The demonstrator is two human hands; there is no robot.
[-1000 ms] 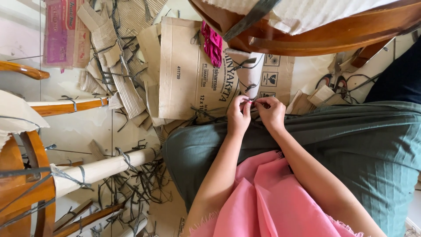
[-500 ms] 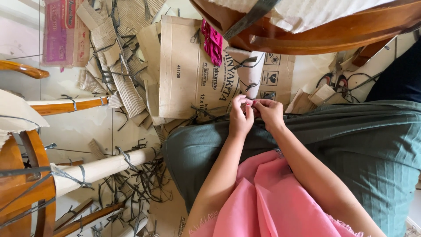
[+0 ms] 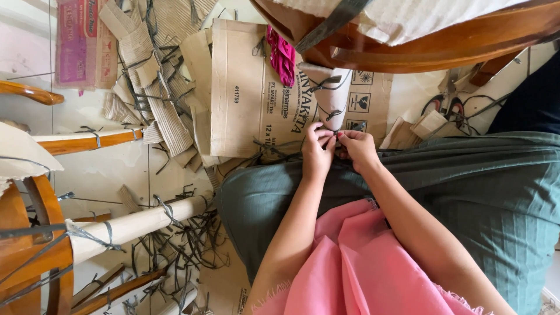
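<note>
Left hand (image 3: 318, 153) & right hand (image 3: 357, 149) meet fingertip to fingertip over the green-clad lap, both pinching a thin dark strap (image 3: 336, 134). Just beyond: flattened brown carton (image 3: 245, 87) w/ black print on floor. Pink-purple flat packet (image 3: 79, 44) far corner.

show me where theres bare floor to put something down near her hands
Bare tile lies between the wrapped chair legs, left of the flat cardboard box. The floor below, by the paper-wrapped leg, is littered with dark strap offcuts. Both hands meet over the lap.
</note>
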